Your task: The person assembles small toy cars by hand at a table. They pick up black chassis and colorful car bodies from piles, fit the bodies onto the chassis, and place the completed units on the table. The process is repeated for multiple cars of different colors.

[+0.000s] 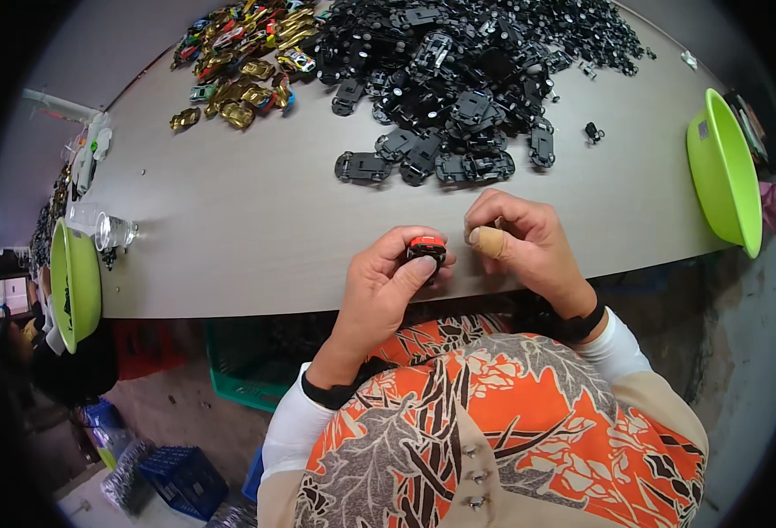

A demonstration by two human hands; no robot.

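Note:
My left hand (377, 283) is closed around a small toy car (425, 244) with a red body and a black underside, the thumb pressed on its dark side. To the right of it, apart from the car, my right hand (533, 245) is held in a pinch over the table's near edge. A tan bandage (491, 242) wraps its thumb. Whatever sits between those fingertips, if anything, is too small to make out. Beyond both hands lie several black toy car chassis (363, 166).
A large heap of black chassis (458, 62) covers the table's far middle, with gold and coloured car bodies (237, 114) to its left. Green basins stand at the right (703, 167) and left (94, 282) edges. A clear cup (115, 231) is near the left basin. Below sits a green crate (230, 387).

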